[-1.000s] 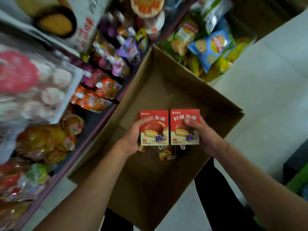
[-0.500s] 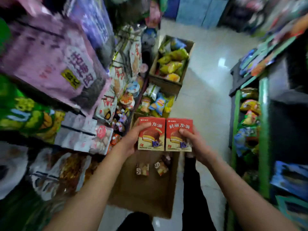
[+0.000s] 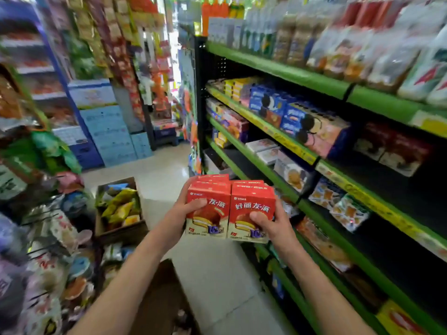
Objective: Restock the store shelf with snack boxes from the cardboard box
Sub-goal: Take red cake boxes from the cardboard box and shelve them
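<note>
Both hands, left hand and right hand, now clamp 2 rows of red pie boxes lifted clear of the cardboard box, facing the right green shelf: placement comes next.

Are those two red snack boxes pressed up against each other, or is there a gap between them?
Touching. The head view shows the left red box and the right red box side by side, their inner edges meeting with no gap, squeezed between the left hand and right hand.

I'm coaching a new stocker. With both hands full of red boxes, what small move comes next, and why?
Probably carry the red snack boxes rightward toward the green shelf: the left hand and right hand hold them in the aisle, short of the bare dark shelf space.
</note>
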Action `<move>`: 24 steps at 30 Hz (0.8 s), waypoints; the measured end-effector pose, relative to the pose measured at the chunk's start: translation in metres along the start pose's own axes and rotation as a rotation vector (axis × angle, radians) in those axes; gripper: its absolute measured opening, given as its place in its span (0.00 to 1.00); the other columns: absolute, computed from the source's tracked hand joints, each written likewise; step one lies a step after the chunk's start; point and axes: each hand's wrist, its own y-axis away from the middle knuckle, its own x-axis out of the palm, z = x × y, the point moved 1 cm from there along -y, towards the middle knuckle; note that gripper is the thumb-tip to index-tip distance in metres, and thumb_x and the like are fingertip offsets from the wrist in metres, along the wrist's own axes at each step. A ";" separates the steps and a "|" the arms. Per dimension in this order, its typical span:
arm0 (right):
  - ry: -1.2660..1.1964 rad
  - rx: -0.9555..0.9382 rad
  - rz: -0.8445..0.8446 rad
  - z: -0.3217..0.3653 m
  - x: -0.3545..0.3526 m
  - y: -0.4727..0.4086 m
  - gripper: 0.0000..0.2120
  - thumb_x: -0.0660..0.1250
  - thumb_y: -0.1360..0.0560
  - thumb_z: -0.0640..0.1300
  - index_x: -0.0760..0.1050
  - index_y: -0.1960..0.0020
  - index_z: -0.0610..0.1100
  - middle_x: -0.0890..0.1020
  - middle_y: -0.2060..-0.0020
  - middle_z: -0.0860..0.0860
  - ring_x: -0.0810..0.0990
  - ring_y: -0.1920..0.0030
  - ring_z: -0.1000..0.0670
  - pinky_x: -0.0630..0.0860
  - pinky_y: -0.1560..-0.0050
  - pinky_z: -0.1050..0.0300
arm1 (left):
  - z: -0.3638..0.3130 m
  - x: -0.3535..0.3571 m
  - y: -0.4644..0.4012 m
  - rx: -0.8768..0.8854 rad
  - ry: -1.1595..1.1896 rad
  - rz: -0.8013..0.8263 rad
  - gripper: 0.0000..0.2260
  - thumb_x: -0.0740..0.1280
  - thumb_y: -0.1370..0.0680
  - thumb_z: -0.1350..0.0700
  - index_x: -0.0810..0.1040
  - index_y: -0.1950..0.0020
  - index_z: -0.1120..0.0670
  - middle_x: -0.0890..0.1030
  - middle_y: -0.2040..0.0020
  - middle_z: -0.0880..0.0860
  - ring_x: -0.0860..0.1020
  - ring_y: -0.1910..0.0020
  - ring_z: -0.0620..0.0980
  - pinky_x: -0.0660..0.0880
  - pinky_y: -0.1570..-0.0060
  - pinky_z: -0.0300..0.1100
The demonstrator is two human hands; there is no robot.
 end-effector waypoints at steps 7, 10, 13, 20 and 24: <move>-0.045 -0.106 -0.144 0.067 -0.119 0.086 0.41 0.83 0.39 0.55 0.66 0.34 0.72 0.77 0.35 0.46 0.82 0.41 0.44 0.80 0.44 0.42 | -0.006 0.153 -0.007 0.038 -0.078 0.213 0.39 0.81 0.38 0.46 0.68 0.31 0.36 0.80 0.38 0.57 0.81 0.43 0.63 0.81 0.52 0.55; -0.034 -0.145 -0.215 0.083 -0.160 0.118 0.39 0.83 0.41 0.57 0.67 0.37 0.74 0.76 0.34 0.46 0.83 0.42 0.47 0.82 0.49 0.51 | 0.001 0.206 -0.007 0.037 -0.082 0.300 0.38 0.82 0.39 0.46 0.69 0.33 0.34 0.81 0.39 0.57 0.82 0.45 0.63 0.81 0.54 0.55; 0.006 -0.168 -0.302 0.097 -0.192 0.135 0.43 0.83 0.44 0.61 0.66 0.34 0.73 0.74 0.33 0.47 0.82 0.42 0.49 0.82 0.50 0.53 | 0.005 0.248 -0.013 0.036 -0.082 0.372 0.35 0.82 0.38 0.47 0.71 0.35 0.32 0.82 0.41 0.56 0.82 0.46 0.62 0.81 0.55 0.52; 0.181 -0.238 -0.481 0.131 -0.232 0.122 0.39 0.79 0.40 0.67 0.62 0.35 0.77 0.69 0.30 0.52 0.75 0.34 0.49 0.78 0.39 0.46 | -0.018 0.303 -0.067 0.046 -0.132 0.498 0.36 0.80 0.37 0.46 0.69 0.32 0.36 0.82 0.41 0.58 0.82 0.45 0.62 0.81 0.54 0.53; 0.221 -0.238 -0.565 0.140 -0.246 0.095 0.34 0.77 0.40 0.68 0.62 0.41 0.81 0.71 0.30 0.51 0.75 0.34 0.50 0.75 0.35 0.44 | -0.021 0.323 -0.110 0.003 -0.195 0.565 0.41 0.80 0.38 0.44 0.67 0.29 0.49 0.82 0.42 0.59 0.82 0.46 0.60 0.81 0.56 0.49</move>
